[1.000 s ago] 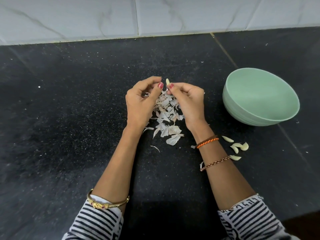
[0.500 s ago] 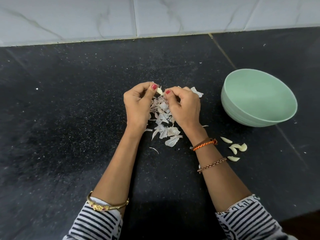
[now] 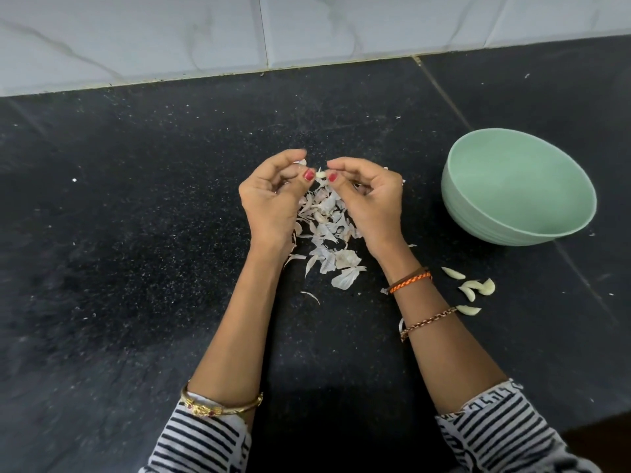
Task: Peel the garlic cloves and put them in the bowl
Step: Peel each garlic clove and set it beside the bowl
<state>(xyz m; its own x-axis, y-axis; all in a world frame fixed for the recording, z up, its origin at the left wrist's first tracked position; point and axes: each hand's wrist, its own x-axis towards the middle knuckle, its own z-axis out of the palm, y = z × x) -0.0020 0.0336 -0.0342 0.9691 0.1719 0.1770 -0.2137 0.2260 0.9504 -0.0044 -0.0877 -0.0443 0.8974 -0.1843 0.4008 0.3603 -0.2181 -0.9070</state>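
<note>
My left hand (image 3: 273,196) and my right hand (image 3: 370,196) meet above a pile of white garlic skins (image 3: 327,233) on the black counter. Both pinch one small pale garlic clove (image 3: 320,174) between thumb and fingertips. A flake of skin shows at my left fingertips. To the right stands a pale green bowl (image 3: 478,213), and what lies inside it is not visible from here. Several peeled cloves (image 3: 473,288) lie on the counter just right of my right wrist, below the bowl.
A white marble-tiled wall (image 3: 307,29) bounds the counter at the back. The black speckled counter (image 3: 136,233) stretches wide to the left. Small skin flakes are scattered around the pile and near the bowl.
Both hands have come lower and closer to me over the skin pile. The clove, which stood upright between the fingertips, now lies pinched between the two thumbs.
</note>
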